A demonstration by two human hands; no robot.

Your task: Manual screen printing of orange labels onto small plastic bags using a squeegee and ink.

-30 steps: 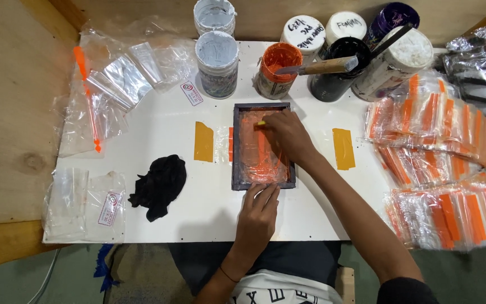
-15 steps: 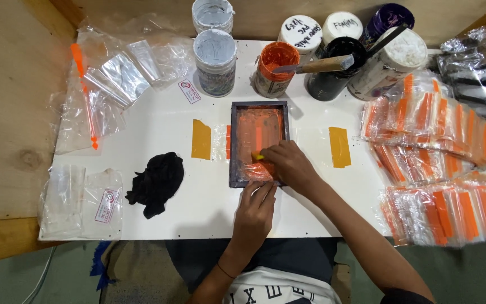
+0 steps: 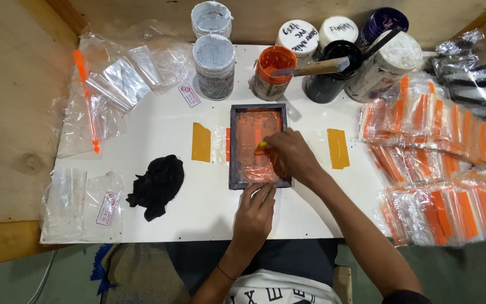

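A small dark-framed printing screen [image 3: 237, 115] smeared with orange ink lies flat in the middle of the white table [image 3: 175, 129]. My right hand [image 3: 291, 155] is over the screen's middle, fingers closed on a small yellow squeegee [image 3: 261, 147] pressed to the mesh. My left hand [image 3: 257, 211] lies flat, fingers together, pressing on the near edge of the frame. Yellow tape strips [image 3: 200, 142] sit on both sides of the screen.
Behind the screen stand an open orange ink tub [image 3: 271, 76] with a stick [image 3: 310, 68] across it, grey tubs [image 3: 213, 65] and a black tub [image 3: 327, 84]. A black rag [image 3: 158, 183] lies at left. Clear bags [image 3: 116, 84] are far left, printed orange packets [image 3: 440, 163] piled right.
My right hand pulled the squeegee from the far part of the screen to the near edge, then moved back up to the middle. My left hand stayed on the frame.
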